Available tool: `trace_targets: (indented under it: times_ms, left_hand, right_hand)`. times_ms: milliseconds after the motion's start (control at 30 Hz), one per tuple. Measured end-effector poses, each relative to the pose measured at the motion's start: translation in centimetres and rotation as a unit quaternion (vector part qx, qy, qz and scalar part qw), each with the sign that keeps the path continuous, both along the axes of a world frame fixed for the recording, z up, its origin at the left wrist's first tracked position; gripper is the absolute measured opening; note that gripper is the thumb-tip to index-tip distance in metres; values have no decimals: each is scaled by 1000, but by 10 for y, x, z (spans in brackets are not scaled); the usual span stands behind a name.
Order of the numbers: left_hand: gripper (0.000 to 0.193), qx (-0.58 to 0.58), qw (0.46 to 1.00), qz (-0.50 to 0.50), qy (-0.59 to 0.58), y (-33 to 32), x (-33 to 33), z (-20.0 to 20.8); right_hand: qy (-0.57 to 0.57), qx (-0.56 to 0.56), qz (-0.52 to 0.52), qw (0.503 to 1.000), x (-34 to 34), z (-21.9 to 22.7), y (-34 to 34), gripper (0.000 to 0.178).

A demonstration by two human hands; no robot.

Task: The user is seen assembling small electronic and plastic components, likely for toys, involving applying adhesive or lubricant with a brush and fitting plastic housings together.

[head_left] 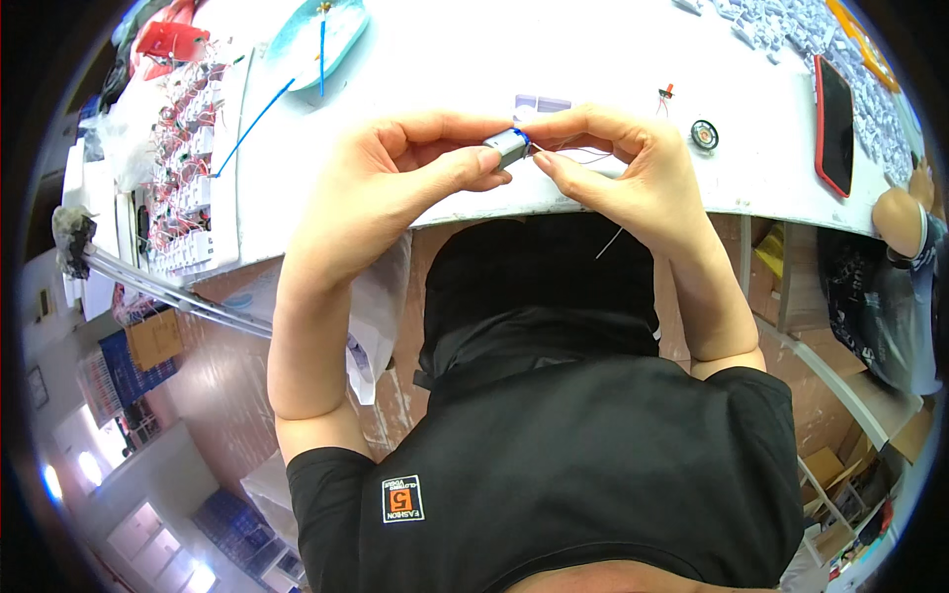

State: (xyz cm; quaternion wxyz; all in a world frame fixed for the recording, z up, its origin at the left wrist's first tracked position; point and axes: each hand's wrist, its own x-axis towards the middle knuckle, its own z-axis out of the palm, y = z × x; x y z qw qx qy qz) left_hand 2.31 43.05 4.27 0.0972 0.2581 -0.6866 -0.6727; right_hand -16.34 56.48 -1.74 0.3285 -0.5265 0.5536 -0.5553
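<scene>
Over the near edge of the white table, my left hand (395,168) pinches a small grey block (507,148) with a blue end between thumb and fingers. My right hand (625,163) is closed at the blue end, its index finger touching there and its thumb beside the thin wires (591,153). The wires run from that end under my right hand, and a loose pale strand (609,243) hangs below. Just beyond my fingertips lies a pale translucent piece (542,105). A small round speaker (704,135) and a small red-and-black part (666,96) rest to the right.
At left stand rows of white modules with red wires (188,158). A teal dish (341,49) holds one blue stick; another blue stick (253,128) leans from its rim. A red-edged phone (833,127) and heaped grey pieces (791,35) lie right, near another person's arm (898,219).
</scene>
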Motion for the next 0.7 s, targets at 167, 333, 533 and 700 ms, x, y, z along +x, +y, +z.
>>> trace_targets:
  times_ms: [167,333,533,700]
  left_hand:
    - [34,14,999,-14,-36,-4,1,5]
    - [37,78,996,0,-44,-3,-2,5]
    - [41,167,986,28,-10,-13,5,-14]
    - [36,191,981,29,6,-10,3,-20]
  right_hand:
    - [-17,1,37,999,-6,-4,1,26]
    - [-123,72,85,986,-13,-3,2,25]
    - [-16,-31,-17,999,-11,-3,3,27]
    - [261,-165,-55,950,-5,-1,2,28]
